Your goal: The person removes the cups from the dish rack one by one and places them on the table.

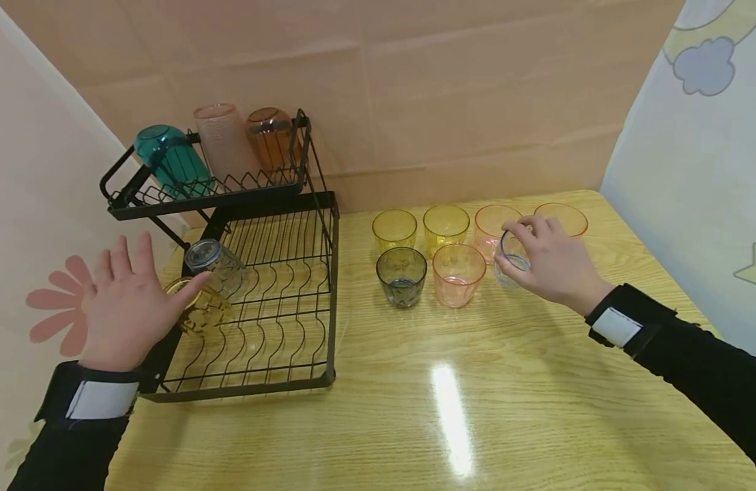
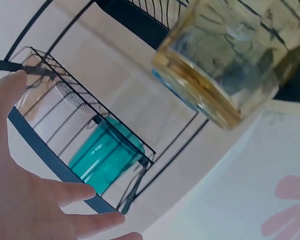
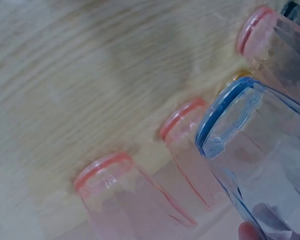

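Observation:
My right hand (image 1: 556,262) holds a clear, blue-tinted glass (image 1: 514,258) by its upper rim, thumb on the near side and fingers over the far side. In the right wrist view the thick blue base of this glass (image 3: 260,145) shows large, with a fingertip at its rim. On the other side, my left hand (image 1: 129,307) is spread with straight fingers beside the black two-tier dish rack (image 1: 333,293) and holds nothing. Its thumb overlaps a tilted yellow glass (image 1: 209,310) on the lower tier in the head view. Behind that leans a grey-blue glass (image 1: 215,262).
Teal (image 1: 172,160), pale pink (image 1: 226,143) and orange-brown glasses (image 1: 272,140) stand upside down on the upper tier. Left of my right hand are a dark grey glass (image 1: 402,279), a pink glass (image 1: 458,276) and yellow glasses (image 1: 395,232). More pink-rimmed glasses (image 1: 493,221) stand behind.

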### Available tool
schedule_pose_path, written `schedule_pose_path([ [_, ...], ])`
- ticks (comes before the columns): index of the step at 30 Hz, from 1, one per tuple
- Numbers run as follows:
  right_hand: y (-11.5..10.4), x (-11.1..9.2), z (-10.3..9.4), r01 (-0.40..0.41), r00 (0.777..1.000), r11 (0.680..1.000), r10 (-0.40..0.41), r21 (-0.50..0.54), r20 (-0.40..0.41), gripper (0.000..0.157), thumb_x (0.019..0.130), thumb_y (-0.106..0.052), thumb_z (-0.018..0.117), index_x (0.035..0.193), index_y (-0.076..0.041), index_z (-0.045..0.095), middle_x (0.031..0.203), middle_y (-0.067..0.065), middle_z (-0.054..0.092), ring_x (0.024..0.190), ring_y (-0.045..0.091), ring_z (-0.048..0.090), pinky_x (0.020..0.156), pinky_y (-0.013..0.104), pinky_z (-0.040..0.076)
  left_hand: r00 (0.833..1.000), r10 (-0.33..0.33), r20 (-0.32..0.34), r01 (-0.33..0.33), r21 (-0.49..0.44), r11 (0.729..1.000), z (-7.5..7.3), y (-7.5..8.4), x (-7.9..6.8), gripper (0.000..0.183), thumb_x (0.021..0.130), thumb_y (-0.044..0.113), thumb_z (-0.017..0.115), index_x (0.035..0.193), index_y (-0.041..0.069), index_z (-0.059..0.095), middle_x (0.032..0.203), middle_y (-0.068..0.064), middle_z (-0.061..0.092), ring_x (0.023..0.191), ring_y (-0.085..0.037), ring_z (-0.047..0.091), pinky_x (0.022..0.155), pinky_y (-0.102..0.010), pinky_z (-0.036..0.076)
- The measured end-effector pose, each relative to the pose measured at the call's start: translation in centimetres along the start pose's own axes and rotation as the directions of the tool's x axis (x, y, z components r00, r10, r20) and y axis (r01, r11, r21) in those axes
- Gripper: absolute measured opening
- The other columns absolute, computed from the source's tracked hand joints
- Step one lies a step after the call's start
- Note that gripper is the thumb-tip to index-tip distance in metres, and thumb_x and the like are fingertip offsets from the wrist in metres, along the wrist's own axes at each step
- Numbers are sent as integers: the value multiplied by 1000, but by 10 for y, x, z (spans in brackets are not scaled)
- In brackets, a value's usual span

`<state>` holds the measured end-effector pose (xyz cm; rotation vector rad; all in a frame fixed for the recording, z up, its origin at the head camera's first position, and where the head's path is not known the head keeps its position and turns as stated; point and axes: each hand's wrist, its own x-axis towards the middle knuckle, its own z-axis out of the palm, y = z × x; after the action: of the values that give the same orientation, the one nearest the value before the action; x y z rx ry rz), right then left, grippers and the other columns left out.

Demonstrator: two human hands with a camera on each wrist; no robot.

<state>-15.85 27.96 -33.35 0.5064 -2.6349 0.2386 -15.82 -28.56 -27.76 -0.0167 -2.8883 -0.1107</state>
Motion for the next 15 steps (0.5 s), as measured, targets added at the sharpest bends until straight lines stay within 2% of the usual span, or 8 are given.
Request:
schedule_pose_path([
  [6, 3, -6, 13, 37, 999, 999, -36, -19, 35, 48, 85, -36, 66, 122, -5, 57, 109, 20, 53, 89, 41, 54, 46, 45, 47, 998, -45, 40, 46, -14, 999, -7, -7, 0, 114, 85, 75, 46, 152, -5, 0, 151, -39, -2, 136, -59, 1, 99, -77, 9],
  [9, 3, -10, 19, 29, 996, 999, -27, -20, 88, 51, 87, -37, 66, 126, -5, 56, 111, 20, 54, 94, 41, 54, 55, 49, 50, 997, -55, 55, 56, -20, 998, -9, -9, 1, 114, 86, 75, 45, 152, -5, -2, 151, -40, -4, 136, -59, 0, 96, -79, 11],
  [13, 2, -12, 26, 7, 992, 1000, -4, -19, 126, 52, 88, -39, 65, 128, -8, 55, 112, 19, 54, 97, 41, 53, 58, 50, 49, 996, -68, 57, 69, -24, 997, -9, -11, 2, 114, 86, 75, 45, 151, -5, -2, 150, -41, -3, 134, -62, 2, 93, -80, 15],
  [15, 2, -12, 27, -11, 990, 1000, 13, -14, 141, 51, 89, -40, 64, 129, -9, 55, 111, 18, 53, 95, 39, 53, 54, 47, 48, 996, -68, 55, 70, -29, 997, -9, -12, 2, 114, 86, 74, 45, 151, -7, -1, 149, -42, -2, 133, -63, 3, 91, -81, 17],
])
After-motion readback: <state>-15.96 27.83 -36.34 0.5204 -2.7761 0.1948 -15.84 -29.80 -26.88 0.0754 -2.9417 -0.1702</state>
